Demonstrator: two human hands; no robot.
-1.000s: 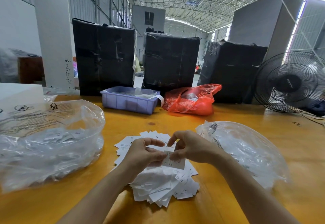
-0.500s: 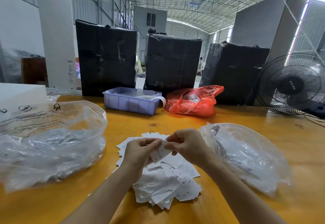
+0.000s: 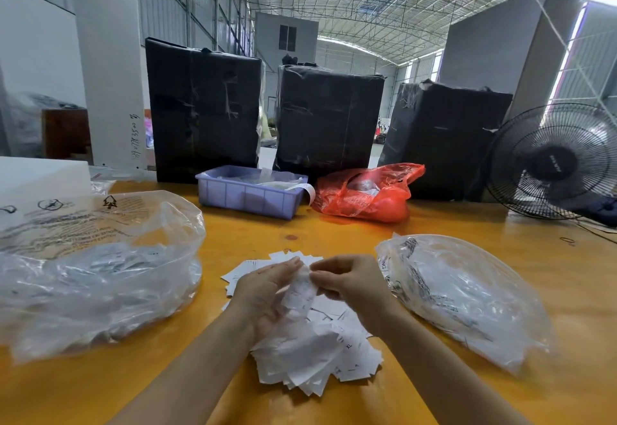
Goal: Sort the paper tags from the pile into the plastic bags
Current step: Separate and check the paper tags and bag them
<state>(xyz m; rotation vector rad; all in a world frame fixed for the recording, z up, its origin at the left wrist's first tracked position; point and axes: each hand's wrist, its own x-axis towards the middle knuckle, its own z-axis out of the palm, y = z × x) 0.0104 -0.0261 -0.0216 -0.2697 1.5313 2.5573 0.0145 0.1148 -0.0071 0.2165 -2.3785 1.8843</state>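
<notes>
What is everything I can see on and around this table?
Paper tags: a pile, white, table centre.
Held tag: one, white, between both hands.
Plastic bags: two, clear; one left, one right.
Tray: one, lilac, behind the pile.
Red bag: one, right of the tray.
Wrapped boxes: three, black, along the far edge.
Fan: one, black, far right.
Table: one, yellow-orange.
Left hand: grip on the held tag.
Right hand: pinches the same tag.
</notes>
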